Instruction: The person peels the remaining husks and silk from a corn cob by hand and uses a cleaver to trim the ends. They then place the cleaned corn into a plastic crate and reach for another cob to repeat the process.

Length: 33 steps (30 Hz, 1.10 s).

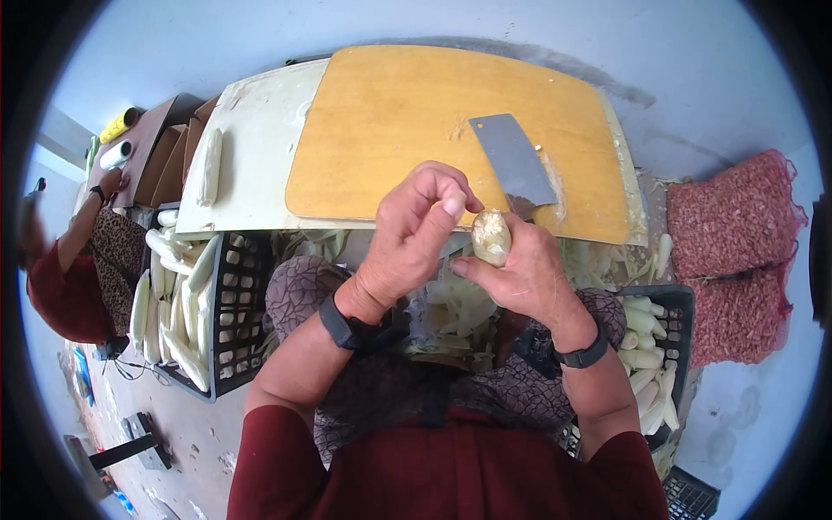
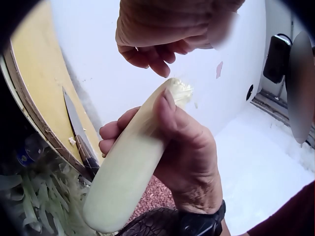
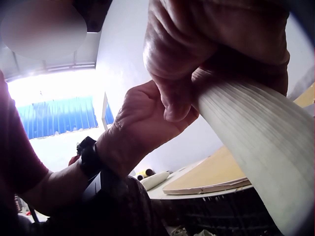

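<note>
Apparent husking: right hand grips corn ear; left hand, nine o'clock, grasp indeterminable, probably must next pluck ragged end.

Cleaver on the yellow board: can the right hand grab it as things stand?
Probably not without letting go first: the right hand grips an ear of corn. Otherwise the way looks short: the cleaver lies with its handle toward that hand.

Both forearms are angled inward toward the near edge of the table. The left grip is poised just above the right grip, its fingers curled; the right's fingers are wrapped around, its thumb pressed against, the item held.
</note>
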Motion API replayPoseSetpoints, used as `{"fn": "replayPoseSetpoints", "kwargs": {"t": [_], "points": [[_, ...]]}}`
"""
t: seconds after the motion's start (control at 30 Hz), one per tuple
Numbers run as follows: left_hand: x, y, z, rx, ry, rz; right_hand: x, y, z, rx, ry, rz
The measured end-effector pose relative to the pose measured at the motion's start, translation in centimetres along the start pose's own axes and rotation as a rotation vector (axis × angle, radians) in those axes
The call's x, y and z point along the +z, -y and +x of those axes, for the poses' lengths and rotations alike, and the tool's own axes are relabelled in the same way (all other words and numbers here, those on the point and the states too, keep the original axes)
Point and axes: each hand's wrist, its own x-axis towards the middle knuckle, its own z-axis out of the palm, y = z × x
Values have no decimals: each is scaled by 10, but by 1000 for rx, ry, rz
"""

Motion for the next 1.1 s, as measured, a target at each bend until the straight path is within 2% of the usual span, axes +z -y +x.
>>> {"fn": "replayPoseSetpoints", "kwargs": {"t": [0.1,0.27,0.37,0.43,0.57,0.63,1.1], "points": [[-12,3,5,-101,-87,-77,-1,-1,-1,-13,18,-7],[-10,-6,1,-23,-39,-89,-1,-1,-1,-30,5,27],[-11,-6,0,-13,59,-18,0,-4,-1,-36,13,54],[-15,-2,0,41,179,142,0,-5,0,-42,12,55],[-12,0,-2,27,151,72,0,-4,-1,-40,22,62],[-11,1,-2,126,160,132,0,-7,0,-45,23,70],[-5,-2,-3,123,191,230,2,-14,1,-66,19,131]]}}
